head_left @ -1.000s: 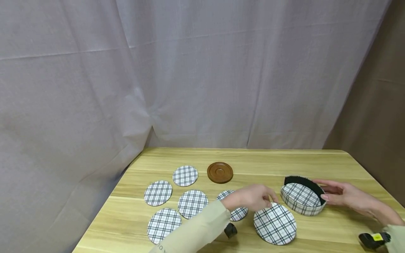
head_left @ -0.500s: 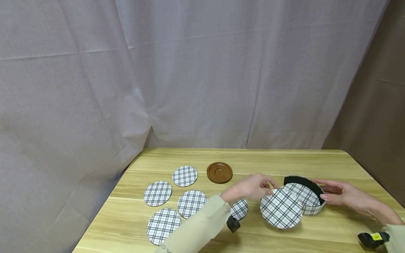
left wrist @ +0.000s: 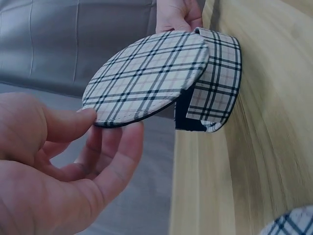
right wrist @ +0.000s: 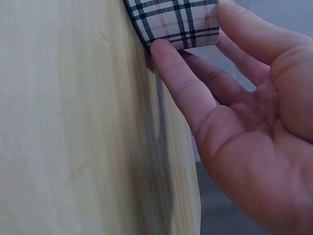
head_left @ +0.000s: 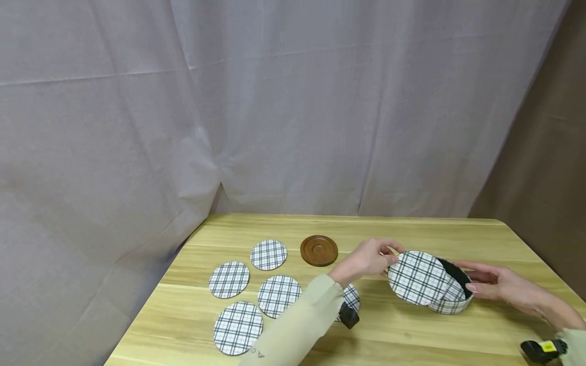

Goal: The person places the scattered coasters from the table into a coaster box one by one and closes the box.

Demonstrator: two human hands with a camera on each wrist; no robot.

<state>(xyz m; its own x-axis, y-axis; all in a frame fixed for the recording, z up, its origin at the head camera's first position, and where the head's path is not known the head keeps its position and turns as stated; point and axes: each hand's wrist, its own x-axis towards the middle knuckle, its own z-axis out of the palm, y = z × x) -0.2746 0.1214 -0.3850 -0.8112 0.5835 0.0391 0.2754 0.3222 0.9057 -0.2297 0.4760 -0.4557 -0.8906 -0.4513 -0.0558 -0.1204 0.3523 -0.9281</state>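
My left hand (head_left: 370, 260) pinches a round plaid coaster (head_left: 416, 277) by its edge, thumb on top and fingers beneath. In the left wrist view this coaster (left wrist: 146, 78) is tilted and raised off the table, overlapping the opening of a round plaid coaster holder (left wrist: 215, 78). The holder (head_left: 450, 306) has a black lining and a gap in its wall; plaid shows inside it, partly hidden by the raised coaster. On the holder's right side, my right hand (head_left: 508, 290) holds the wall between thumb and fingers. Its fingertips (right wrist: 164, 49) touch the outer wall.
Several plaid coasters lie flat to the left, among them one coaster (head_left: 279, 295) in the middle and another coaster (head_left: 351, 297) partly under my left wrist. A brown wooden coaster (head_left: 319, 250) lies farther back on the wooden table (head_left: 389, 234). A grey curtain (head_left: 293, 112) hangs behind.
My left hand has lifted the coaster off the table and carried it back and to the right, over the holder's edge. My right hand stays at the holder.
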